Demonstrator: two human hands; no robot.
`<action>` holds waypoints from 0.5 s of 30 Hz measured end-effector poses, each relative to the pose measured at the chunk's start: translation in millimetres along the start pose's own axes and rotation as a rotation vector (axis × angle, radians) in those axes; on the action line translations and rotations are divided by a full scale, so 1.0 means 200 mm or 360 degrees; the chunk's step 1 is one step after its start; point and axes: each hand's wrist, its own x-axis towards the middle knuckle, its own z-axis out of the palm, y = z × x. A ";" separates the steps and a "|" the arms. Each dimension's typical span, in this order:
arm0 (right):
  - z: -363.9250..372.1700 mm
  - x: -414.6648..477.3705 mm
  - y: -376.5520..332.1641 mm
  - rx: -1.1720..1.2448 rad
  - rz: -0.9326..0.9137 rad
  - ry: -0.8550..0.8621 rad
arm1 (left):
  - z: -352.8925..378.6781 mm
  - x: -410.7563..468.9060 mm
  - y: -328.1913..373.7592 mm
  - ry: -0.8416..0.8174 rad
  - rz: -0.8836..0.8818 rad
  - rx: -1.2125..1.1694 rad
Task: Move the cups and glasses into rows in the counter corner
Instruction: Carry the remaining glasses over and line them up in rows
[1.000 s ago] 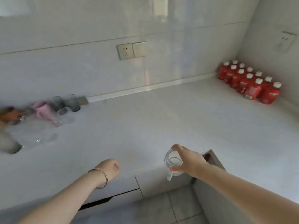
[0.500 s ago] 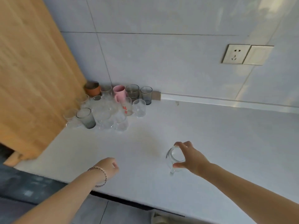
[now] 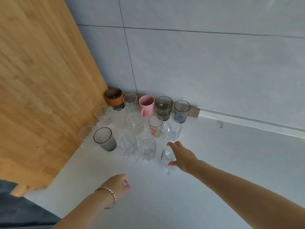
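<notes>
My right hand [image 3: 182,156] grips a clear glass mug [image 3: 168,157] by its rim, at the right end of the front row of glasses in the counter corner. That row holds a dark ribbed glass [image 3: 104,138] and two clear glasses [image 3: 127,143] [image 3: 147,147]. Behind them stand a glass with red print [image 3: 154,126] and a clear one [image 3: 172,129]. Along the wall are an orange-banded cup [image 3: 114,97], a pink mug [image 3: 146,105] and two smoky glasses [image 3: 163,107] [image 3: 181,110]. My left hand [image 3: 118,185] hovers over the counter, fingers curled, holding nothing.
A wooden panel [image 3: 41,80] closes the corner on the left. The tiled wall [image 3: 198,63] runs along the back. The white counter [image 3: 214,146] stretches right of the glasses. Its front edge [image 3: 41,204] lies at the lower left.
The view swung left from the red bottles to the corner. My right hand carried the clear mug forward to the end of the front row. My left hand stayed low.
</notes>
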 end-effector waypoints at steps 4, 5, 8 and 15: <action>0.00 0.12 -0.04 0.0016 0.0087 0.0005 | -0.06 0.14 -0.09 -0.0069 0.0101 0.0068; 0.00 0.14 -0.05 0.0021 0.0135 0.0028 | -0.09 0.17 -0.12 -0.0094 0.0134 0.0080; 0.04 0.13 -0.10 0.0117 0.0322 0.0100 | -0.15 0.27 -0.19 -0.0188 0.0243 0.0151; 0.15 -0.06 -0.09 0.0065 0.0904 -0.0148 | -0.29 0.32 -0.21 -0.0455 0.0515 0.0454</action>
